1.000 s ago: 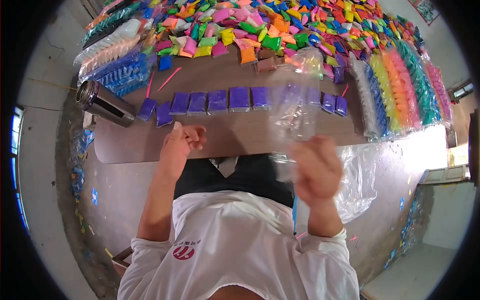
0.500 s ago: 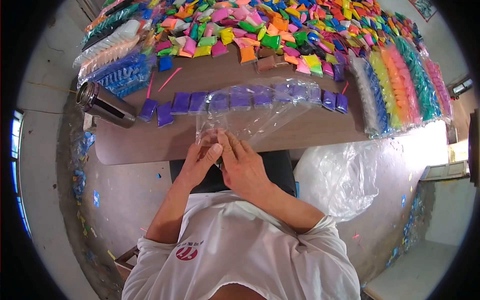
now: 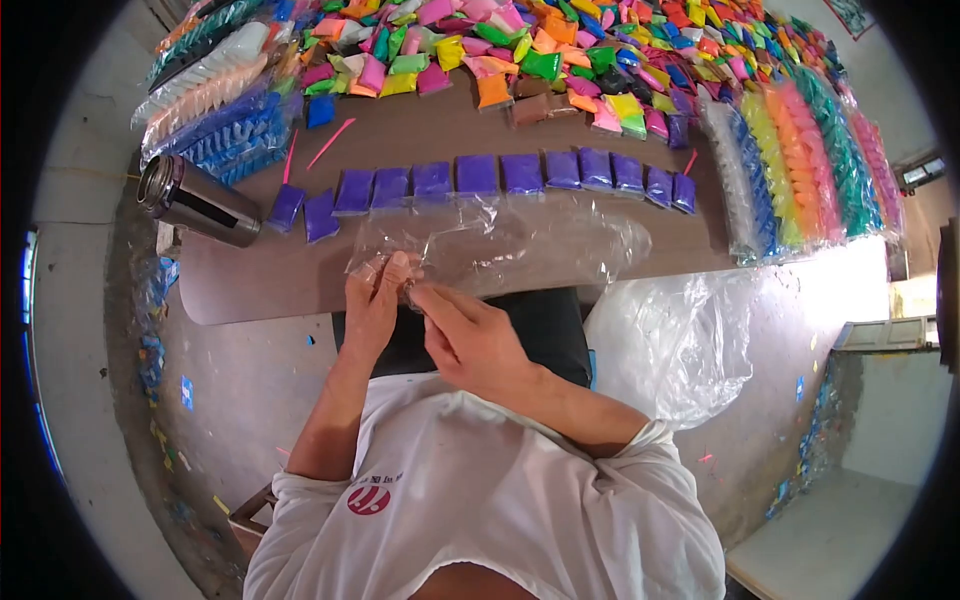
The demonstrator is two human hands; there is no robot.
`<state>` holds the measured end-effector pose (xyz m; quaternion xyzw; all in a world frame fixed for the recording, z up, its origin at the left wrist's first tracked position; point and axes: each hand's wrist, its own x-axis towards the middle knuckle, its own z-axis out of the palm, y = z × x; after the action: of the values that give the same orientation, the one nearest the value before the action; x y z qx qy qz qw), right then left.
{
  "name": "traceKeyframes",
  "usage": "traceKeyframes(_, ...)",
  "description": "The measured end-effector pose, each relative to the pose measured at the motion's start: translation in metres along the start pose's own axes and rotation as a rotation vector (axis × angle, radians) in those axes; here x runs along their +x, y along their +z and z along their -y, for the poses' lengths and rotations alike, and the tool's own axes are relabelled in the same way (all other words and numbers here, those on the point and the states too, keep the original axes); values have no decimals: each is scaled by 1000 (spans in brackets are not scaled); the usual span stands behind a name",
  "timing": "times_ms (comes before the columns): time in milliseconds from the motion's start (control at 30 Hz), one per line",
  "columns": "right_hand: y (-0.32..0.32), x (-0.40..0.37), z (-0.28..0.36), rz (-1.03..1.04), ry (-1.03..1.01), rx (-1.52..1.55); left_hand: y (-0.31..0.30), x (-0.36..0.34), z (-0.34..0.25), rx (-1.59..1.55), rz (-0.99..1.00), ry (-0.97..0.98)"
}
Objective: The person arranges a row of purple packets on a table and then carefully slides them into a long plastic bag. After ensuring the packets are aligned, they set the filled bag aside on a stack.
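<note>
A long clear plastic bag (image 3: 530,240) stretches over the front of the table, below a row of small purple packets (image 3: 476,175). My left hand (image 3: 378,290) grips the bag's near left end, with the thumb pressed against the fingers. Close beside it, my right hand (image 3: 470,335) pinches the bag's edge with its fingertips. The two hands are slightly apart, just past the table's near edge. Nothing can be seen inside the bag.
A steel flask (image 3: 200,205) leans at the table's left. Many coloured packets (image 3: 540,65) are heaped at the back. Filled clear bags (image 3: 800,165) line the right side, with more filled bags (image 3: 215,100) at left. A large plastic sack (image 3: 675,345) hangs by the right edge.
The bag has come down off the purple packets toward me and lies flatter. My hands have parted slightly, the left moving left. The view has shifted a little.
</note>
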<state>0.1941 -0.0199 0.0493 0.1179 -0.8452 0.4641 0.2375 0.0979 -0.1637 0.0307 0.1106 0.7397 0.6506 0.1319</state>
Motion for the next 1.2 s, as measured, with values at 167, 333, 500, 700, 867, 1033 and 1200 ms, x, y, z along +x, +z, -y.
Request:
traceKeyframes(167, -67, -15, -2, -290, -187, -270, -10, 4, 15, -33, -6, 86)
traceKeyframes(333, -140, -17, -36, -582, -34, -663, -17, 5, 17, -31, 68, 82)
traceKeyframes(500, -157, 6, -46, -226, 196, -469, -16, 5, 14, -41, 76, 44)
traceKeyframes(700, -157, 20, -66, -66, 361, -294, -14, 2, 9, -24, 66, 35)
traceKeyframes(867, -167, 26, -75, 47, 249, -319, -16, 3, 16, -99, 56, 6)
traceKeyframes(1033, -170, 25, -81, 54, 239, -230, -18, 6, 12, -198, 50, -89)
traceKeyframes(1200, -163, 24, -84, -18, 405, -210, -12, 6, 5, -121, 81, -100)
